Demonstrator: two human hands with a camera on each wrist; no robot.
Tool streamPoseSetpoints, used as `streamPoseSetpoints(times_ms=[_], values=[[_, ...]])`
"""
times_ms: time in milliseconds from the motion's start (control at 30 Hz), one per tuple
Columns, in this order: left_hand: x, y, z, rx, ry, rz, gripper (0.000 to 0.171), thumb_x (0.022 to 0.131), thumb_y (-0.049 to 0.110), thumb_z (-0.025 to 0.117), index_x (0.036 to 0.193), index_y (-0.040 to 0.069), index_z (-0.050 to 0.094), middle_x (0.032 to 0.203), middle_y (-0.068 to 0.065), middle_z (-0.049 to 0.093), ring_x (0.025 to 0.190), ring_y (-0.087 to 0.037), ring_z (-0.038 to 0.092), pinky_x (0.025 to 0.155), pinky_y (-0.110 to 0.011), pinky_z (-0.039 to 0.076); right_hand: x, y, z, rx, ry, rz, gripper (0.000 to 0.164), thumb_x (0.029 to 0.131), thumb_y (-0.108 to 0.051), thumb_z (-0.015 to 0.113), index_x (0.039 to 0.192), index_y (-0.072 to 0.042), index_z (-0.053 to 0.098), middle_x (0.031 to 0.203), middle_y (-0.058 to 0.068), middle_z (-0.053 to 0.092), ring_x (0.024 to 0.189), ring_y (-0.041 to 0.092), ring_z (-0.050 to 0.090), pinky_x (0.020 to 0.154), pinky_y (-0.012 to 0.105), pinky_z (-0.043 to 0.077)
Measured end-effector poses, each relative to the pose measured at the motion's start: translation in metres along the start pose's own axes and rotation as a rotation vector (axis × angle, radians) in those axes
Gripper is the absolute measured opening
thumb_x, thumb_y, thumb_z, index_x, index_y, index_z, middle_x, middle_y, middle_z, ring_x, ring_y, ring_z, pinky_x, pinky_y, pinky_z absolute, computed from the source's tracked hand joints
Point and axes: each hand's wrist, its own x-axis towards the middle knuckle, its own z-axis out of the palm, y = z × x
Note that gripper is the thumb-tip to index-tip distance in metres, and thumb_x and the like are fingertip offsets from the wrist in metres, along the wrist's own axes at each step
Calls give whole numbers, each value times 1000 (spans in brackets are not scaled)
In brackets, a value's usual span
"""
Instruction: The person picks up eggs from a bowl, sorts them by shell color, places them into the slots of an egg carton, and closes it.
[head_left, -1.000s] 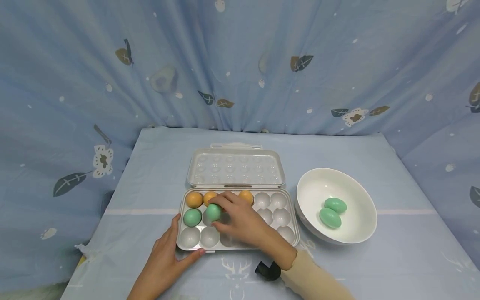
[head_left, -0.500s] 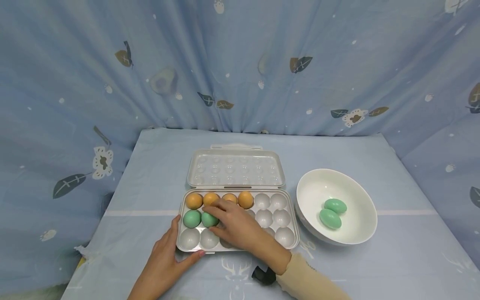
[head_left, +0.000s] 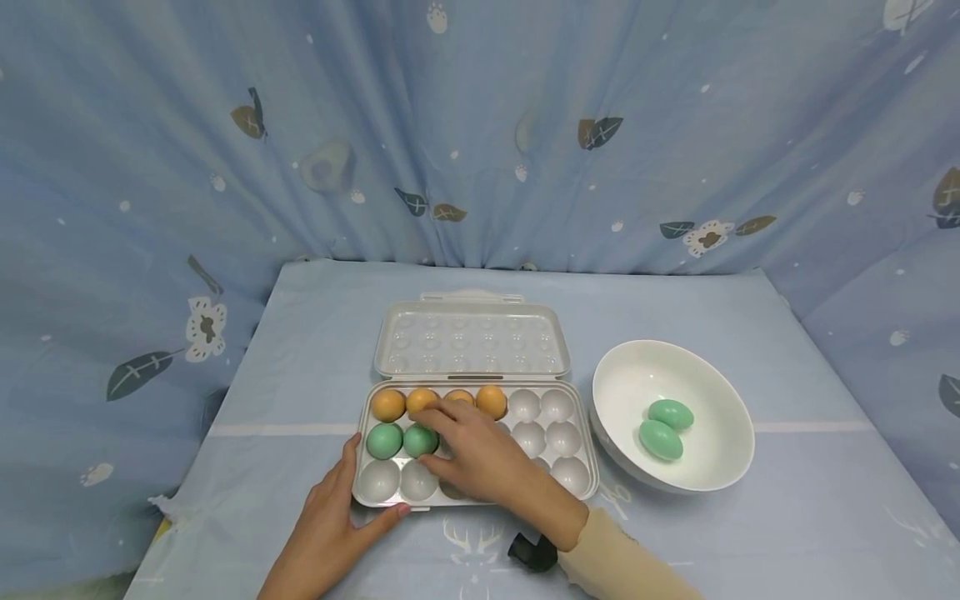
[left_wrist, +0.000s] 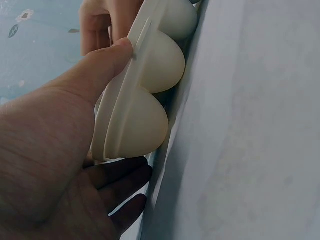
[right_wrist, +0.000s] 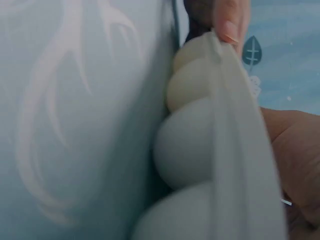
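Observation:
An open egg box (head_left: 557,405) lies on the table, its clear lid (head_left: 472,337) folded back. My left hand (head_left: 326,508) rests at its front left corner, thumb on the front rim, fingers along the left side; the left wrist view shows the fingers (left_wrist: 122,187) straight. With thumb and fingers curled round it, my right hand (head_left: 480,454) holds a green egg (head_left: 417,440) in the middle row's second cup. A second green egg (head_left: 384,441) sits left of it. Several orange eggs (head_left: 387,406) fill part of the back row. My right hand covers some middle cups.
A white bowl (head_left: 705,454) stands right of the box, with two green eggs (head_left: 661,439) inside. A black object (head_left: 532,552) shows beneath the right wrist. Patterned blue cloth (head_left: 480,167) hangs behind the table, and pale blue cloth (head_left: 322,333) covers the tabletop.
My right hand has lowered the green egg into the second cup of the middle row; over the last half second its fingers have barely shifted. My left hand has stayed at the corner.

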Motion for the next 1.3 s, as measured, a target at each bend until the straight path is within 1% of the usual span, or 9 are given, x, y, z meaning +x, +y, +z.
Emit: streamPoseSetpoints(times_ms=[200, 333, 400, 533, 667, 767, 1000, 1200, 1300], values=[[1, -2, 1, 2, -7, 0, 115, 84, 56, 81, 159, -8, 23, 156, -30, 43, 133, -51, 52, 103, -69, 44, -6, 9, -16, 168, 67, 33, 65, 91, -28, 82, 148, -17, 53, 135, -2, 64, 118, 14, 63, 99, 31, 54], [2, -2, 0, 3, -31, -22, 117, 84, 59, 79, 160, -8, 21, 158, -30, 40, 136, -52, 49, 105, -69, 42, -12, 16, -29, 246, 135, 33, 67, 90, -22, 83, 149, -15, 51, 136, 2, 64, 118, 18, 64, 98, 34, 56], [1, -1, 0, 3, -47, -42, 118, 84, 61, 78, 160, -7, 19, 159, -30, 38, 137, -52, 47, 106, -70, 41, -16, 20, -36, 255, 162, 36, 68, 90, -20, 83, 149, -14, 50, 136, 4, 63, 120, 20, 64, 96, 33, 57], [0, 0, 0, -1, -51, -53, 118, 85, 61, 78, 161, -6, 18, 160, -29, 37, 138, -52, 46, 106, -71, 39, -25, 33, -50, 220, 211, 33, 66, 89, -19, 83, 147, -10, 51, 134, 7, 64, 119, 21, 65, 93, 34, 59], [-1, 0, 1, -3, -44, -50, 117, 85, 61, 77, 162, -3, 18, 159, -28, 39, 138, -50, 46, 106, -71, 38, -34, 48, -64, 182, 266, 18, 64, 87, -14, 84, 143, -7, 54, 134, 6, 63, 121, 23, 64, 95, 33, 58], [-1, 0, 1, -3, -55, -66, 117, 85, 64, 76, 163, -1, 16, 160, -27, 38, 139, -48, 46, 106, -71, 37, -41, 58, -73, 162, 288, 33, 63, 85, -11, 85, 141, -6, 56, 135, 6, 63, 122, 23, 62, 97, 31, 56], [0, 0, 2, -3, -50, -65, 116, 85, 63, 76, 163, -1, 17, 160, -26, 39, 139, -49, 46, 106, -71, 37, -61, 74, -95, 85, 298, 108, 62, 84, -12, 86, 139, -6, 58, 135, 8, 62, 116, 22, 65, 95, 36, 58], [0, 1, 0, -4, -54, -65, 116, 85, 63, 76, 163, 0, 17, 160, -26, 39, 139, -48, 47, 105, -71, 37, -80, 90, -112, -23, 283, 210, 62, 85, -17, 87, 139, -9, 58, 138, 6, 61, 118, 22, 64, 95, 37, 58], [-1, 0, 0, -5, -48, -58, 115, 85, 62, 77, 163, 0, 17, 159, -26, 40, 139, -48, 47, 105, -70, 38, -91, 100, -118, -67, 287, 232, 61, 84, -16, 87, 137, -8, 59, 136, 7, 62, 116, 24, 65, 94, 38, 58]])
